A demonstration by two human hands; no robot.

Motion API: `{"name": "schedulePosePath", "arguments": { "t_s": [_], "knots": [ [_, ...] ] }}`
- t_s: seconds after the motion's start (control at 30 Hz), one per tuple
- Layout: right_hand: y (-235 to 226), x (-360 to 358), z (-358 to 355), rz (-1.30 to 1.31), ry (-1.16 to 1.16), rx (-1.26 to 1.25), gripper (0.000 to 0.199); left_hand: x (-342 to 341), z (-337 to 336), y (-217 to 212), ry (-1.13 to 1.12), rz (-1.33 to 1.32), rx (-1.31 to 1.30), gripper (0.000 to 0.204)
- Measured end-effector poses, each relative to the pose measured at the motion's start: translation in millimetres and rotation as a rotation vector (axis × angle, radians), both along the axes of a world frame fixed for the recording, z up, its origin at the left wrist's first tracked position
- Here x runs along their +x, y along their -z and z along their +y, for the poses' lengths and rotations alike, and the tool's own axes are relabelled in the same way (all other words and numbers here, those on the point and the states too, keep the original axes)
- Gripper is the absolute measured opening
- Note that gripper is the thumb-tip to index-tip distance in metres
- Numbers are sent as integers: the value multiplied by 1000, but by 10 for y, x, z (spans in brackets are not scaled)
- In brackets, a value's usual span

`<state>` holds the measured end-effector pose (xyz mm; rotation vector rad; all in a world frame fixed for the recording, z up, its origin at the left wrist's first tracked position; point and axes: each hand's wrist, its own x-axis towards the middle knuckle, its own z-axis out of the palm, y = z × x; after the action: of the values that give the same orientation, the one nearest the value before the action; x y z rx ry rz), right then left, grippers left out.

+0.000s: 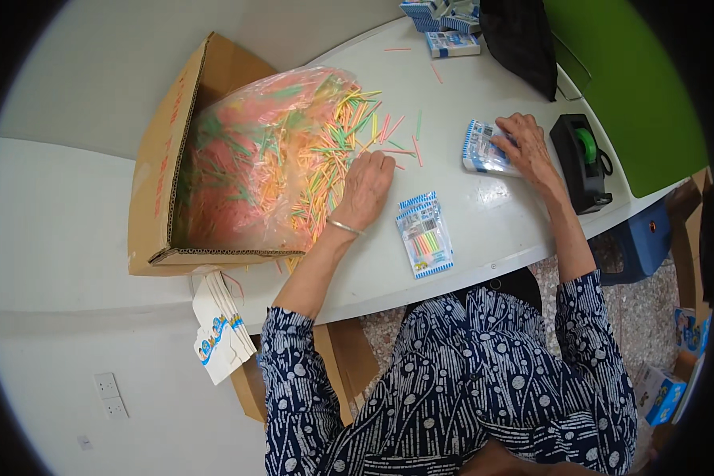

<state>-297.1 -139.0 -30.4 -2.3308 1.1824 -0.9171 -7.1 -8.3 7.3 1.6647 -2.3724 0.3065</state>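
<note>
From the head camera, the left hand (363,189) rests with fingers curled loosely on the heap of thin pink, green and yellow plastic sticks (337,151) spilling from a clear plastic bag (254,159) in a tipped brown cardboard box (163,159); whether it pinches any I cannot tell. The right hand (527,147) lies flat, fingers spread, on a small blue-and-white printed packet (480,148) on the white table (468,230). The sticks look light, stiff and slippery, best pinched in a small bundle at mid-length. The left fingertips are hidden, and the box's interior is blurred by the bag.
</note>
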Motion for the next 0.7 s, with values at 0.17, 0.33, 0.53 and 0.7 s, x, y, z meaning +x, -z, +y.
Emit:
{"name": "schedulePosePath", "arguments": {
  "t_s": [0.17,0.33,0.53,0.7],
  "knots": [
    [-28,1,14,10,-16,30,23,57,-277,-24,47,-57,44,29],
    [-186,41,102,-11,27,-86,15,188,-588,50,-149,72,126,43],
    [-279,-9,138,-20,-15,-126,13,317,-970,116,-377,304,368,64],
    [-468,16,239,-150,69,-44,15,-157,-906,95,-438,191,241,66]
  ]
}}
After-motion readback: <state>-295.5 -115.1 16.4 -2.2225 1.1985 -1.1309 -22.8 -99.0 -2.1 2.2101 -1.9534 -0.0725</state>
